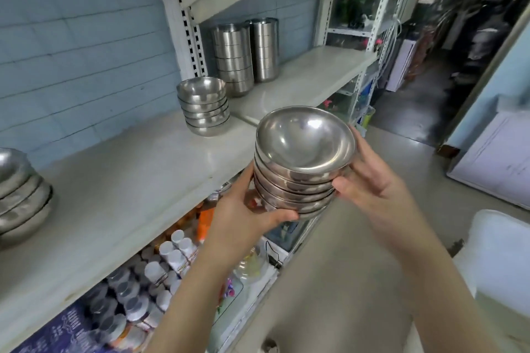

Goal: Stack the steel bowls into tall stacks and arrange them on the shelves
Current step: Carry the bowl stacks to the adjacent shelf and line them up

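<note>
Bowls (298, 180) — one nested steel stack — hang mid-frame at the front edge of the shelf (129, 186), left hand (246, 209) gripping the base, right hand (370, 180) curled round the side. White shelf top shows between short stack (203, 106) and far-left stack (20, 195).

White-capped bottles (172, 255) packed low down, blue tiled wall (71, 51) above, grey floor (358, 252) alongside.

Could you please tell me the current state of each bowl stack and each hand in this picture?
held bowl stack: nested, rims up, off the shelf, gripped between both hands.
left hand: grips the stack's lower left side.
right hand: grips its right side.
short stack: nested, standing on the shelf.
two tall stacks: upright, side by side, farther along.
left-edge stack: nested, partly out of frame.
</note>
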`<state>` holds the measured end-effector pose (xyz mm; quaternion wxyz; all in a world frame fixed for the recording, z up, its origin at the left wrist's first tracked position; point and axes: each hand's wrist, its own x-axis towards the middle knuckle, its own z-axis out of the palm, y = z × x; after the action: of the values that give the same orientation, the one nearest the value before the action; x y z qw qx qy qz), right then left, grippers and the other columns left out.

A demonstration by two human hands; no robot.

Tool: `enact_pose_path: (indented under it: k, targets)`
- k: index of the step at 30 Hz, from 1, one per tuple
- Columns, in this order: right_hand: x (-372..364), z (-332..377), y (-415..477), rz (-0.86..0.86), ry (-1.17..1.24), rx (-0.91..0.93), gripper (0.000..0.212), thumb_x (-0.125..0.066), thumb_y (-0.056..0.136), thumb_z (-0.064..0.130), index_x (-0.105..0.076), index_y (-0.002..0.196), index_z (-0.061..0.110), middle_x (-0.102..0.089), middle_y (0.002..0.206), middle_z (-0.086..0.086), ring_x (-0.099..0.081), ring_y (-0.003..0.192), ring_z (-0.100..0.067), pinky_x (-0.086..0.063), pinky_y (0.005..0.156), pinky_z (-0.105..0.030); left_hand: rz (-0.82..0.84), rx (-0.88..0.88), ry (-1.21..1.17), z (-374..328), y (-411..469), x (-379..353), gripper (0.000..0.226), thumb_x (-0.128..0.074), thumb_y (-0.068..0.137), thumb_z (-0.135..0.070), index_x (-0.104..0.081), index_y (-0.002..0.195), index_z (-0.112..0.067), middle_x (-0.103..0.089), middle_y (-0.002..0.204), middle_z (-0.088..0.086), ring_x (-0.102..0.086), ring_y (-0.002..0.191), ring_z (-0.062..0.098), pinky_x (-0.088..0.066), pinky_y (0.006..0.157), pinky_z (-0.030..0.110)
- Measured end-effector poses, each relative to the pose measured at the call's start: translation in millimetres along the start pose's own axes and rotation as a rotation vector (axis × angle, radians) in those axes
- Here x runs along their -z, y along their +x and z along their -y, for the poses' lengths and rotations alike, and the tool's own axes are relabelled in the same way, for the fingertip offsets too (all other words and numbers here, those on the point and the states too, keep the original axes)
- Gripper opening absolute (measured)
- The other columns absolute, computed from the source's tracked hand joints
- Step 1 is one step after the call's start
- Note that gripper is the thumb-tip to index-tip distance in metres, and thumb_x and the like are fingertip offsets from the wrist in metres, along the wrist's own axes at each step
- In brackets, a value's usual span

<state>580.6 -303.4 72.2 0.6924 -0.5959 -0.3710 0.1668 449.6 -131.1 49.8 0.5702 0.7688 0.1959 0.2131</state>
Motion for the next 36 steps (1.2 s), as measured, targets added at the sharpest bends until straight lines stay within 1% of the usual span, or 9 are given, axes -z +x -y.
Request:
enact_pose_path:
  k: [4,7,10,14,21,24,29,33,36]
  targets:
    - [33,-17,56,-0.052,-0.006,-0.005,0.090,-0.071,0.075,0.021,-0.028,0.154,0.031,-0.052,0.146,0.008,-0.060,0.123,-0.012,-0.052,0.098,-0.032,0.064,-0.009,-0.037,2,75,-20,0.077,-0.089,0.060,-0.021,-0.054,0.127,-0.037,-0.070,0.103,-0.012,-0.062,0.073,0.004,-0.051,0.063,0.017]
    - [55,-28,89,-0.118,0.007,0.006,0.091,-0.072,0.073,0.023,-0.029,0.153,0.031,-0.053,0.146,0.007,-0.062,0.121,-0.013,-0.053,0.094,-0.031,0.115,-0.054,-0.027,0,127,-36,0.080,-0.089,0.062,-0.021,-0.052,0.130,-0.039,-0.069,0.109,-0.019,-0.064,0.094,-0.006,-0.051,0.074,0.010]
    - [82,-38,119,-0.164,0.037,-0.025,0.093,-0.072,0.073,0.020,-0.027,0.154,0.028,-0.050,0.149,0.003,-0.062,0.121,-0.015,-0.053,0.097,-0.035,0.143,-0.046,-0.060,-2,171,-57,0.086,-0.089,0.063,-0.013,-0.049,0.137,-0.032,-0.066,0.117,-0.016,-0.062,0.098,-0.010,-0.048,0.071,0.005]
    - [125,-54,167,-0.171,0.027,-0.055,0.090,-0.070,0.076,0.013,-0.027,0.154,0.028,-0.050,0.148,0.001,-0.062,0.121,-0.014,-0.053,0.097,-0.033,0.155,-0.050,-0.085,3,233,-89,0.093,-0.090,0.060,-0.011,-0.045,0.138,-0.034,-0.062,0.123,-0.020,-0.061,0.108,-0.003,-0.049,0.074,0.006]
    - [216,-90,284,0.003,-0.011,-0.052,0.088,-0.069,0.079,0.009,-0.027,0.154,0.030,-0.050,0.149,0.008,-0.056,0.129,-0.016,-0.052,0.099,-0.034,0.023,-0.024,-0.107,6,343,-153,0.089,-0.091,0.059,-0.021,-0.048,0.135,-0.034,-0.064,0.119,-0.024,-0.064,0.105,-0.001,-0.053,0.088,0.021]
    - [255,-102,342,0.117,-0.047,-0.056,0.091,-0.074,0.077,0.014,-0.029,0.153,0.031,-0.049,0.149,0.008,-0.055,0.130,-0.018,-0.048,0.104,-0.039,-0.070,-0.011,-0.141,2,387,-181,0.087,-0.090,0.060,-0.019,-0.048,0.135,-0.033,-0.064,0.116,-0.026,-0.064,0.103,-0.002,-0.054,0.085,0.020]
    - [289,-130,431,0.224,-0.054,-0.071,0.082,-0.077,0.073,0.016,-0.043,0.147,0.028,-0.060,0.139,0.006,-0.058,0.126,-0.011,-0.048,0.105,-0.036,-0.214,-0.010,-0.152,6,456,-203,0.091,-0.091,0.061,-0.017,-0.046,0.138,-0.030,-0.063,0.123,-0.020,-0.063,0.107,0.000,-0.051,0.078,0.013]
    - [295,-160,495,0.292,-0.086,-0.118,0.082,-0.083,0.070,0.033,-0.047,0.143,0.032,-0.062,0.136,0.007,-0.059,0.125,-0.013,-0.048,0.104,-0.043,-0.273,0.040,-0.105,17,510,-200,0.097,-0.092,0.058,-0.028,-0.042,0.141,-0.032,-0.059,0.127,-0.024,-0.061,0.110,0.003,-0.049,0.083,0.012]
    - [297,-185,537,0.320,-0.093,-0.154,0.085,-0.081,0.068,0.030,-0.045,0.145,0.031,-0.061,0.136,0.012,-0.059,0.124,-0.006,-0.046,0.108,-0.044,-0.306,0.077,-0.072,32,548,-199,0.097,-0.091,0.059,-0.031,-0.041,0.142,-0.032,-0.059,0.127,-0.022,-0.060,0.112,0.006,-0.049,0.086,0.015]
